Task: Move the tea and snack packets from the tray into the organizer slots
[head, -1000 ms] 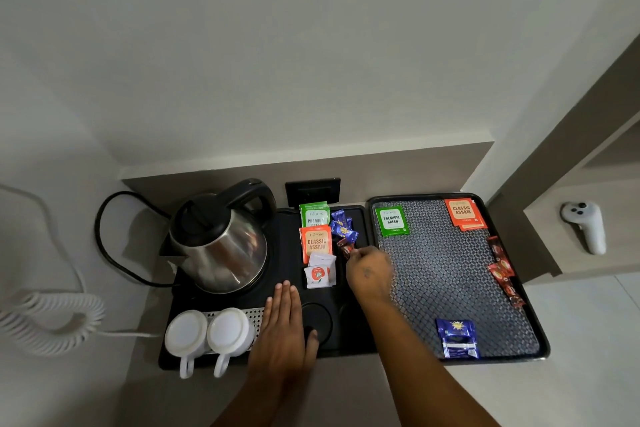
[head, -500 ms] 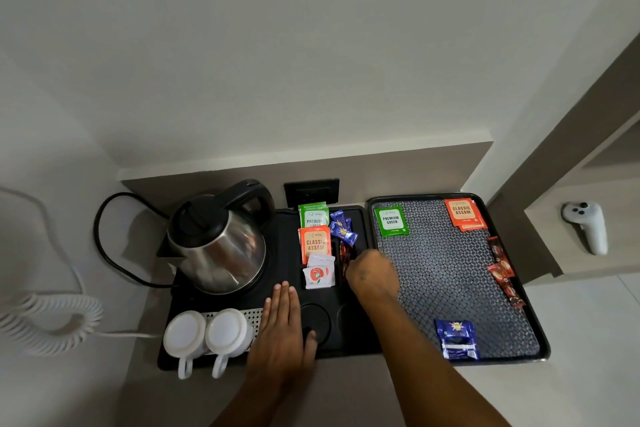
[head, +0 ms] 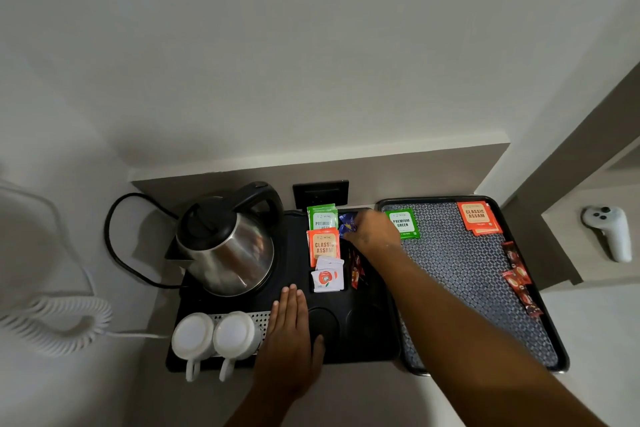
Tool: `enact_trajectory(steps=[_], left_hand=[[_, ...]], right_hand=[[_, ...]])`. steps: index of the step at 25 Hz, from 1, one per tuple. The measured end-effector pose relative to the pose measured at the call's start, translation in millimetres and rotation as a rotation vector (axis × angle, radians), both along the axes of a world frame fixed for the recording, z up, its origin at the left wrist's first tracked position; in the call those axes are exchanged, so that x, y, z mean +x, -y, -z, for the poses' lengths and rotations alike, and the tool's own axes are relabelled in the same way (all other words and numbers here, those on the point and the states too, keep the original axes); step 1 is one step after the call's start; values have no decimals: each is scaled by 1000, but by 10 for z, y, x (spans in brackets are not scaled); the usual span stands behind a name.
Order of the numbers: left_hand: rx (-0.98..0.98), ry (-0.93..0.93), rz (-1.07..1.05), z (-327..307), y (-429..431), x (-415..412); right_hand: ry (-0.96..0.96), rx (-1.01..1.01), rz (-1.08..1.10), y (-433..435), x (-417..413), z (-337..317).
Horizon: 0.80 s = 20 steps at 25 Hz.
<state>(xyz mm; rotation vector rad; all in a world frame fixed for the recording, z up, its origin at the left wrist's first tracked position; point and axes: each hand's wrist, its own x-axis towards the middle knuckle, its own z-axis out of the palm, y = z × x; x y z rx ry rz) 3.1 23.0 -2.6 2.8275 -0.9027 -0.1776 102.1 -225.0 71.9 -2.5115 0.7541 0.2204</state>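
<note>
The black organizer (head: 294, 253) holds green tea packets (head: 322, 217), an orange Classic Assam packet (head: 323, 246), white sachets (head: 327, 277), red sachets (head: 356, 272) and blue packets (head: 347, 222) in its slots. My right hand (head: 375, 234) is over the back slot, its curled fingers touching the blue packets; whether they grip one is hidden. My left hand (head: 289, 333) lies flat and open on the organizer's front. The tray (head: 467, 288) to the right carries a green packet (head: 402, 224), orange Assam packets (head: 477, 217) and red sachets (head: 517, 276). My right forearm covers the tray's front.
A steel kettle (head: 225, 243) sits on the organizer's left, with two white cups (head: 214, 336) upside down in front of it. A black socket (head: 320, 192) is on the back wall. A coiled white cord (head: 52, 322) lies far left, a white controller (head: 607, 230) on the right shelf.
My right hand left red sachets in the front right slot and moved back to the blue packets. The left hand stayed flat. My forearm now covers the tray's blue packet.
</note>
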Motion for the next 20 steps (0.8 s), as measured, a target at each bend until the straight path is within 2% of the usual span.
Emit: enact_trajectory(steps=[9, 13, 15, 16, 18, 20], left_hand=[[-40, -2, -2, -48, 20, -17], [-25, 7, 15, -17, 14, -1], [-9, 12, 16, 2, 17, -16], [1, 15, 5, -11, 15, 1], [7, 40, -6, -17, 35, 32], [2, 39, -13, 14, 35, -11]], right_hand=[[-19, 71, 57, 101, 36, 208], [134, 136, 139, 97, -151, 87], [318, -23, 56, -41, -458, 128], [337, -121, -24, -163, -656, 158], [258, -194, -182, -347, -930, 314], [180, -206, -230, -419, -1153, 513]])
